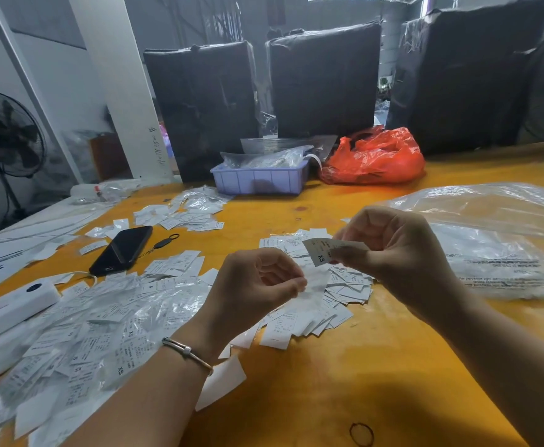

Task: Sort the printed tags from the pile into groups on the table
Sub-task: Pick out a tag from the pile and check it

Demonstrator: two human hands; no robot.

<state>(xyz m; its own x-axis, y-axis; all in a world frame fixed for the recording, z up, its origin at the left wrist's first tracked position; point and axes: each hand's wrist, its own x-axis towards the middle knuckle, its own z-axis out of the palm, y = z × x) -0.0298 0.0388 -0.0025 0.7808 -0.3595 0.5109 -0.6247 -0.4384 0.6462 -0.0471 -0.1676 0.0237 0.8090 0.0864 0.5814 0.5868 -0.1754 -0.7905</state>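
My right hand pinches a white printed tag marked XS, held above the yellow table. My left hand is just below and left of it, fingers pinched on a thin clear plastic sleeve that hangs under the tag. Beneath both hands lies a fanned group of loose white tags. A big pile of tags in clear sleeves covers the table's left side. A smaller scatter of tags lies farther back.
A black phone and a white box-shaped device lie at the left. A lavender bin and a red plastic bag stand at the back. A large clear bag fills the right. A rubber band lies near the front edge.
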